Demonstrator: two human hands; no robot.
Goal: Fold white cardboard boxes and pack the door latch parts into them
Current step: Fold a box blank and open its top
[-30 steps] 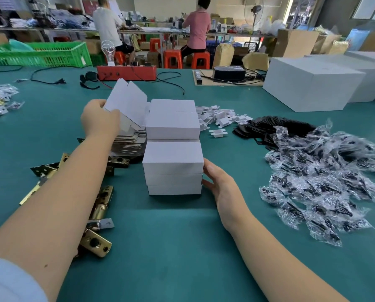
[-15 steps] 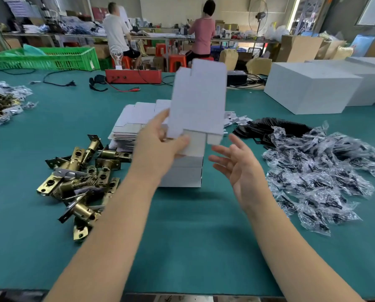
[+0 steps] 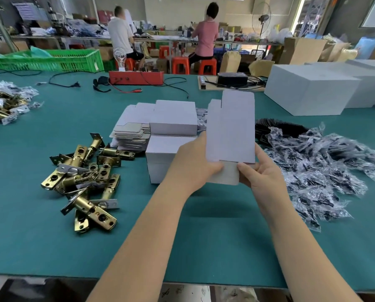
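A flat white cardboard box blank (image 3: 231, 129) stands upright above the green table, held at its lower end by both hands. My left hand (image 3: 193, 162) grips its lower left edge. My right hand (image 3: 259, 171) pinches the lower right corner and bottom flap. Behind it sit folded white boxes (image 3: 173, 120) in stacks, and a pile of flat blanks (image 3: 131, 132) lies to their left. Brass door latch parts (image 3: 86, 177) lie heaped at the left.
Small clear bags of dark parts (image 3: 326, 162) spread at the right. A second latch pile (image 3: 3, 105) lies far left. Big white cartons (image 3: 310, 92), a red device (image 3: 136, 77) with cables and a green crate (image 3: 49, 61) stand at the back. Two people work at a far bench.
My left hand lifted a flat blank off the pile and brought it to the middle. My right hand left the box stack and took hold of the blank's lower right corner.
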